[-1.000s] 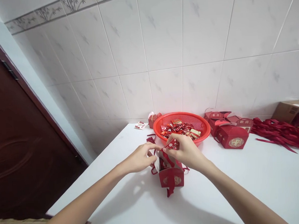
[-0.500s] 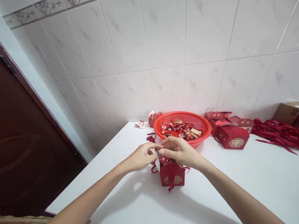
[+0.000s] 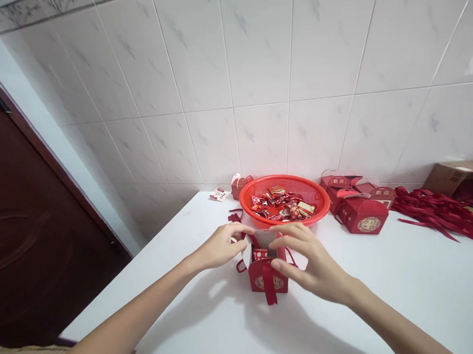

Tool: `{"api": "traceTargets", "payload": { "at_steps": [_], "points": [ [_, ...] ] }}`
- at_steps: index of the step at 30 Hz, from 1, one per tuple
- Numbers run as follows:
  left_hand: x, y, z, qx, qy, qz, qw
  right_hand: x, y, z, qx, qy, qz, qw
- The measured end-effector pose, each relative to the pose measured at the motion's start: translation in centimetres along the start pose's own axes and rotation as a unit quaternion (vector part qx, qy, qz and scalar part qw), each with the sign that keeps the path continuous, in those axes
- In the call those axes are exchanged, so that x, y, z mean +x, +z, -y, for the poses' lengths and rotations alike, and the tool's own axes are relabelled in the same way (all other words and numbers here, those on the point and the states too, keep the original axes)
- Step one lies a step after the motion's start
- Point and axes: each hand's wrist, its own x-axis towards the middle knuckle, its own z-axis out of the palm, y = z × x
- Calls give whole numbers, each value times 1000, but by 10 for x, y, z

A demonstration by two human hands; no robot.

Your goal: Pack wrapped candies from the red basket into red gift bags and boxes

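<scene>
A small red box (image 3: 258, 282) with a gold emblem stands upright on the white table, its top open. Red packets (image 3: 260, 254) with white dots show inside, and a dark red ribbon (image 3: 269, 283) hangs down its front. My left hand (image 3: 224, 244) is at the box's left side, thumb and fingers round the edge of its raised left flap (image 3: 247, 252). My right hand (image 3: 304, 255) has its fingers spread over the right side of the box, with nothing in them.
Behind the box is a red basket (image 3: 324, 210) of wrapped sweets (image 3: 279, 202). Several red boxes (image 3: 363, 216), dark red ribbons (image 3: 436, 209) and a cardboard box (image 3: 445, 179) lie to the right. A card (image 3: 219, 195) and another red box (image 3: 240, 186) stand at the back.
My right hand has moved right and nearer, its fingers spreading. More of the box's inside shows. The view has shifted slightly.
</scene>
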Motion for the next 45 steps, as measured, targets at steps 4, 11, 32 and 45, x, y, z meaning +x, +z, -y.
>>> {"api": "traceTargets", "payload": {
  "at_steps": [4, 11, 32, 45],
  "points": [
    [-2, 2, -2, 4, 2, -13, 1000, -2, 11, 14, -38, -74, 59, 995],
    [-6, 2, -1, -34, 13, -14, 999, -14, 25, -9, -83, 14, -93, 992],
    [8, -1, -12, -59, 105, -175, 977, -35, 33, -9, 109, 78, -91, 987],
    [9, -14, -12, -162, 148, -287, 932, -36, 17, -2, 208, 149, -228, 940]
  ]
}}
